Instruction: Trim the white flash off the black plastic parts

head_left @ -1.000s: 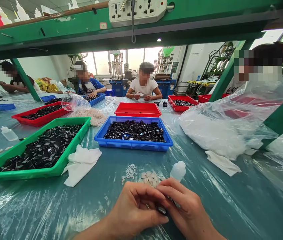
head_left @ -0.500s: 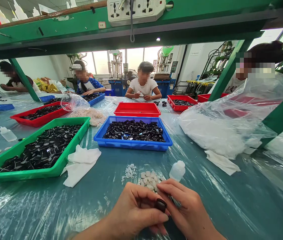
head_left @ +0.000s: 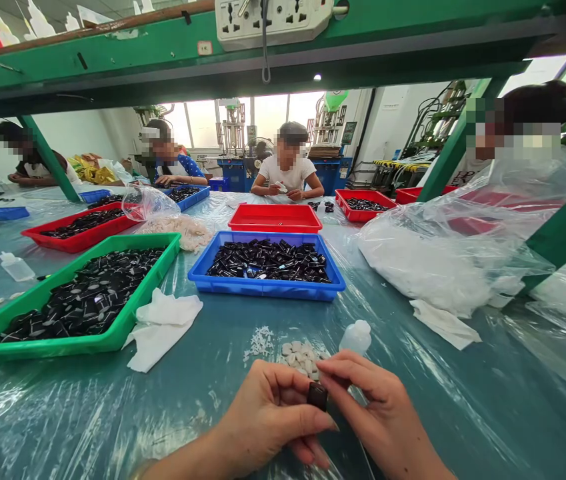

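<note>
Between the thumb and fingers of my left hand is a small black plastic part, held above the table. My right hand is beside it, thumb and forefinger pinched together near the part's upper edge. Whatever sits in that pinch is too small to make out. Just beyond my fingers lies a heap of flat off-white pieces. To its left is a little pile of thin white bits. A small translucent bottle stands behind my right hand.
A blue tray and a green tray hold many black parts. A red tray, crumpled white cloths and a large plastic bag lie around. A green shelf beam crosses overhead. Several people sit across.
The black part has turned in my left fingers, now showing a broader face. My right fingertips have shifted slightly and stay close to it.
</note>
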The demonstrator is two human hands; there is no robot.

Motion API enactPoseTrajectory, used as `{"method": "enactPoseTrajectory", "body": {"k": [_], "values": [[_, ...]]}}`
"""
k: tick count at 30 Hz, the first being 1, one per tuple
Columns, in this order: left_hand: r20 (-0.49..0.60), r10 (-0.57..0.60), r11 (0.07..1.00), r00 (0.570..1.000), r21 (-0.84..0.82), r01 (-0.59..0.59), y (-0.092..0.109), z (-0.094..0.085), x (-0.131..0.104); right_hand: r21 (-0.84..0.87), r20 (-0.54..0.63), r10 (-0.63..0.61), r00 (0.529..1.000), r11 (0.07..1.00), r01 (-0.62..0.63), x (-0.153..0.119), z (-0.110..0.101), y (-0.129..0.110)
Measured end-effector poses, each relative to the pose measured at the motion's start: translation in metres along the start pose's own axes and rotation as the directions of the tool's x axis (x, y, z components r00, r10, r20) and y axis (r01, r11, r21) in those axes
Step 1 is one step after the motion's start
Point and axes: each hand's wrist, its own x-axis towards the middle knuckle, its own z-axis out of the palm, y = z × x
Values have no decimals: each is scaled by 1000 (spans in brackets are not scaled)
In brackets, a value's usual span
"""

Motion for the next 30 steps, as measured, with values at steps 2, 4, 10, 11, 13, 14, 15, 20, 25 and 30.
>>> {"method": "enactPoseTrajectory", "body": {"k": [2, 4, 10, 11, 13, 14, 15, 20, 25, 30], "values": [[-3, -2, 1000, 1000, 5, 2, 0, 0, 0, 39, 16, 51, 999, 998, -52, -1, -1, 0], [-3, -5, 1000, 1000, 6, 5, -1, 0, 0, 78, 23, 86, 996, 993, -87, -1, -2, -1], [7, -6, 1000, 1000, -5, 7, -2, -1, -1, 179, -12, 146, 989, 974, -141, 1, -4, -6], [9, -8, 1000, 1000, -3, 8, -2, -2, -1, 187, -19, 160, 987, 970, -154, 2, -5, -8], [13, -14, 1000, 1000, -2, 14, -2, -2, 0, 206, -37, 181, 983, 964, -170, 2, -5, -11], [13, -15, 1000, 1000, -1, 15, -2, -2, 0, 222, -48, 187, 981, 960, -172, 1, -6, -12], [11, -15, 1000, 1000, 0, 15, -1, -2, 0, 241, -57, 189, 980, 956, -170, 1, -6, -13], [8, -13, 1000, 1000, 29, 13, -2, -2, 1, 279, -26, 184, 983, 945, -170, -2, -7, -13], [18, -3, 999, 1000, 34, 2, -4, -3, 2, 285, 19, 143, 990, 948, -143, -1, -9, -14], [-10, 7, 1000, 1000, 27, -7, -5, -3, 1, 294, -5, 121, 993, 949, -114, -1, -9, -17]]}}
